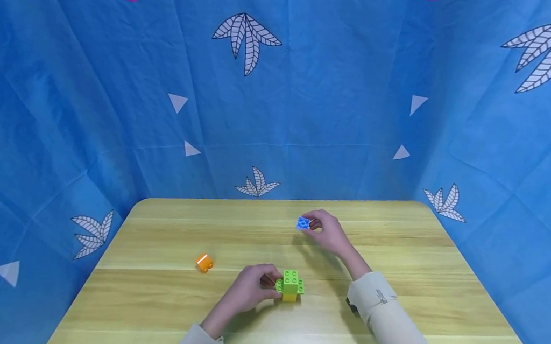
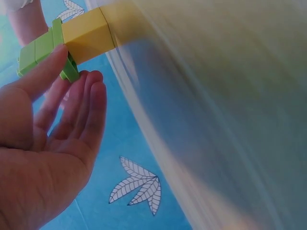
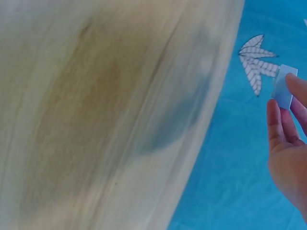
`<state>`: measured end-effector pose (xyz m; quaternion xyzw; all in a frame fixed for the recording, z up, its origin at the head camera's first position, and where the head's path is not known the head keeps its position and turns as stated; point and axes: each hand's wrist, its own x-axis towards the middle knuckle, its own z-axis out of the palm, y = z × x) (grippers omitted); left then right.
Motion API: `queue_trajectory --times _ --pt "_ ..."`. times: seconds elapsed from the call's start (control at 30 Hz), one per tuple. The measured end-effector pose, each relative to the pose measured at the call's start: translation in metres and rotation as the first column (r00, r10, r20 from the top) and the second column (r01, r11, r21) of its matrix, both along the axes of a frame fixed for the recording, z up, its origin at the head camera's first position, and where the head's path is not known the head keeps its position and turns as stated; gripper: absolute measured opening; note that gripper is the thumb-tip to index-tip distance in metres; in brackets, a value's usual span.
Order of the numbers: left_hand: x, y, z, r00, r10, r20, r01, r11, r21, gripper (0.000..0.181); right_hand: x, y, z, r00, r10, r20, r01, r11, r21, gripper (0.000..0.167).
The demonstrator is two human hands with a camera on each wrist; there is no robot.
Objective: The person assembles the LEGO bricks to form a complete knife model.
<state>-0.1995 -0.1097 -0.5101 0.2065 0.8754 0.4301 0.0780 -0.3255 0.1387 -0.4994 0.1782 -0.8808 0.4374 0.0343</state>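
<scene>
A stack of blocks (image 1: 290, 282) stands near the table's front middle, yellow at the bottom with green pieces above. My left hand (image 1: 250, 288) pinches its green part from the left; in the left wrist view the thumb of the left hand (image 2: 57, 129) lies on the green piece (image 2: 43, 48), beside the yellow block (image 2: 88, 34). Farther back and to the right, my right hand (image 1: 327, 231) holds a small blue block (image 1: 303, 223) between thumb and fingers. The right wrist view shows that block (image 3: 283, 86) pinched at the fingertips of the right hand (image 3: 290, 143).
An orange block (image 1: 204, 262) with a white stripe lies on the wooden table (image 1: 145, 306), left of the stack. A blue patterned curtain (image 1: 251, 114) hangs behind the table and along both sides.
</scene>
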Motion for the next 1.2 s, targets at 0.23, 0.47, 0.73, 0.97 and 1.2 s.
queue_trajectory --times 0.23,0.47,0.73,0.97,1.2 --pt "-0.001 0.001 0.002 1.000 -0.004 0.012 0.004 1.000 0.002 0.028 0.016 -0.003 0.012 0.999 0.034 -0.014 -0.034 0.999 -0.001 0.039" --pt "0.000 0.000 0.000 1.000 -0.004 0.004 0.004 1.000 0.000 0.028 0.034 -0.007 0.020 0.996 0.071 -0.055 -0.071 0.997 -0.008 0.039" --pt "0.000 0.001 0.000 1.000 -0.001 0.008 0.001 1.000 0.004 0.026 0.050 -0.011 0.033 0.987 0.104 -0.126 -0.105 0.994 -0.005 0.041" --pt "0.000 0.000 0.001 1.000 -0.003 0.013 0.003 1.000 0.008 0.027 0.063 -0.012 0.039 0.979 0.133 -0.157 -0.130 0.991 0.030 0.042" --pt "0.000 0.000 0.000 1.000 -0.006 0.013 0.006 1.000 0.010 0.027 0.074 -0.014 0.044 0.968 0.157 -0.193 -0.153 0.987 0.040 0.042"
